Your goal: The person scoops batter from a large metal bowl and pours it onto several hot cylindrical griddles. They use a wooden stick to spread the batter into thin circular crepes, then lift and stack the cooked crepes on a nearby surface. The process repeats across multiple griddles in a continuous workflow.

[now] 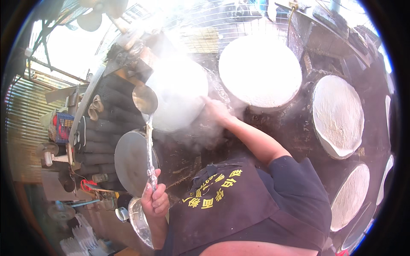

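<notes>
I see my left hand fisted around the long ladle handle's low end | bowl up beside the steaming round sheet, batter dripping: stiff, top-heavy, slick | right hand on the sheet's edge; grip unclear in steam.

A blue crate with red and pale patches sits far left of the left hand, above it; white stacked packets lie below-left of that hand
</notes>
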`<state>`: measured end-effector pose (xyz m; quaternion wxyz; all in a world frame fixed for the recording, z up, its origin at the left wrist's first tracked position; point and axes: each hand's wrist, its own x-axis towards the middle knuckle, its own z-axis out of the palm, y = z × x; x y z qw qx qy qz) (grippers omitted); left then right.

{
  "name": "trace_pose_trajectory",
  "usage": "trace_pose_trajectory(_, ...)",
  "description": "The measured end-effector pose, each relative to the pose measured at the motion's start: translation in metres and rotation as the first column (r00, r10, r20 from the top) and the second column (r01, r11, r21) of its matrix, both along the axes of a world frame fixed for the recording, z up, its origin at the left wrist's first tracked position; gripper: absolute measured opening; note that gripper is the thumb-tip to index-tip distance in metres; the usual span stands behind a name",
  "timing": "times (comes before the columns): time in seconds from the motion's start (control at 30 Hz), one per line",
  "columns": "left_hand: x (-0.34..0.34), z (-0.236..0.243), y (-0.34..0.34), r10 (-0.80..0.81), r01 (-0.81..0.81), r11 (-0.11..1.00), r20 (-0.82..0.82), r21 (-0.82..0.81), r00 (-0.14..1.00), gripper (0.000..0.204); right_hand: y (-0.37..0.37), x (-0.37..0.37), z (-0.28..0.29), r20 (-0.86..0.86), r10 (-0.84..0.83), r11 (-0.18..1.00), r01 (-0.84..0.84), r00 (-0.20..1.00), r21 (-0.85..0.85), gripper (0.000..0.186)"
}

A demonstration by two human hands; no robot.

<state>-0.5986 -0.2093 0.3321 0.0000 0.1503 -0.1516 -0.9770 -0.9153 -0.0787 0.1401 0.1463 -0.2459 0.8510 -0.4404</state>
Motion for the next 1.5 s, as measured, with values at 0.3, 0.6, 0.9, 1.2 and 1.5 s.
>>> trace_pose_trajectory(0.3, 0.016, -0.003, 0.011, 0.081, -0.081, 0.997, 0.090, 0.002, 0.993, 0.053, -0.039, 0.003, -0.032, 0.097, 0.044, 0.993, -0.033, 0.994, -0.110, 0.058)
trace_pose_trajectory(0.6, 0.025, -0.014, 0.020, 0.073, -0.078, 0.996, 0.119, 0.038, 0.990, 0.050, -0.022, -0.083, -0.038, -0.167, 0.156, 0.986, -0.163, 0.973, -0.027, 0.052)
trace_pose_trajectory(0.9, -0.003, -0.033, -0.028, 0.043, -0.034, 0.998, 0.155, -0.056, 0.987, 0.041, 0.022, -0.042, 0.023, -0.039, 0.380, 0.925, -0.380, 0.924, 0.026, 0.052)
trace_pose_trajectory(1.2, -0.077, -0.065, -0.088, 0.221, 0.167, 0.693, 0.427, -0.701, 0.877, 0.033, 0.018, 0.088, -0.012, 0.070, -0.032, 0.994, 0.039, 0.997, -0.101, 0.052)
trace_pose_trajectory(1.5, -0.143, -0.084, -0.083, 0.331, 0.413, 0.120, 0.429, -0.903, 0.841, 0.038, -0.014, 0.153, -0.023, 0.367, -0.235, 0.869, 0.364, 0.900, -0.337, 0.057)
